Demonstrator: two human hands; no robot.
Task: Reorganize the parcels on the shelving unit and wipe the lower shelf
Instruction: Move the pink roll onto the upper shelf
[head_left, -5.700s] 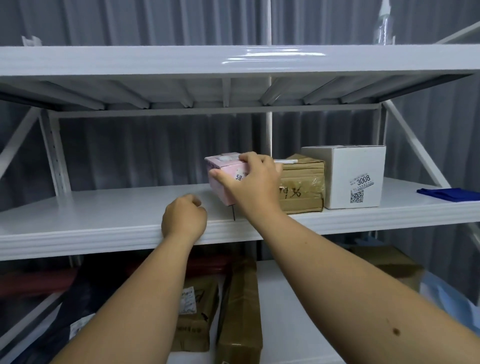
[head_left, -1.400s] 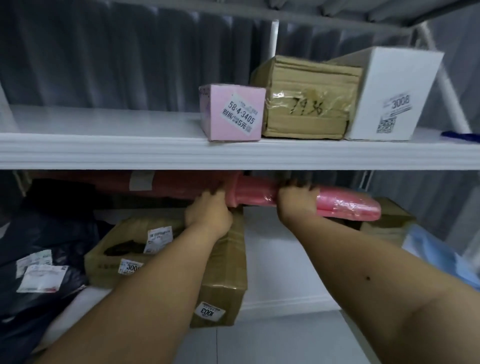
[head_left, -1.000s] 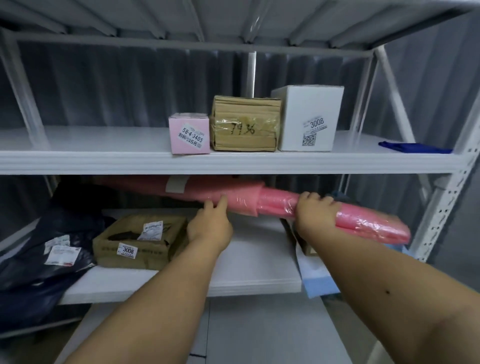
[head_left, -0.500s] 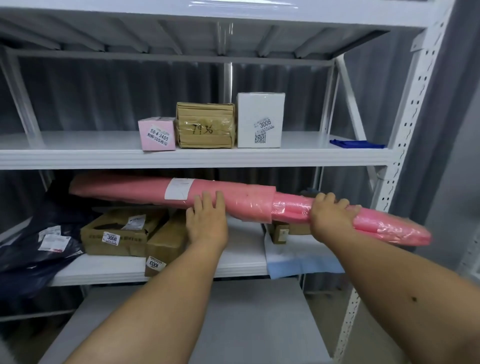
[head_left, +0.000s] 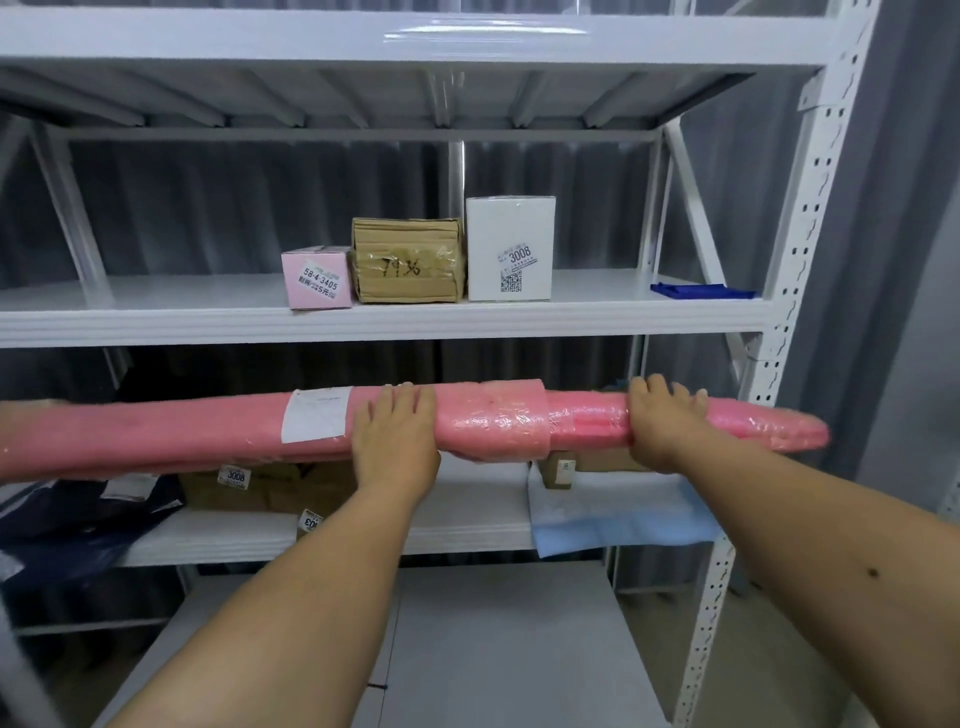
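A long pink wrapped roll (head_left: 208, 436) with a white label hangs level in front of the lower shelf (head_left: 467, 535), clear of it. My left hand (head_left: 397, 439) grips its middle and my right hand (head_left: 662, 426) grips it nearer the right end. On the middle shelf (head_left: 156, 325) stand a small pink box (head_left: 317, 278), a taped brown carton (head_left: 408, 260) and a white box (head_left: 509, 249) in a row. Brown cartons (head_left: 260, 486) and dark blue bags (head_left: 67, 519) lie on the lower shelf, partly hidden behind the roll.
A blue cloth (head_left: 701, 291) lies at the right end of the middle shelf. A pale blue padded sheet (head_left: 618, 525) hangs over the lower shelf's right front edge. The white perforated upright (head_left: 769, 364) stands at the right. A grey floor-level board (head_left: 498, 649) lies below.
The pink roll has come out from under the middle shelf toward me and levelled out, with both hands still on it. My view has pulled back and risen, showing more of the shelving.
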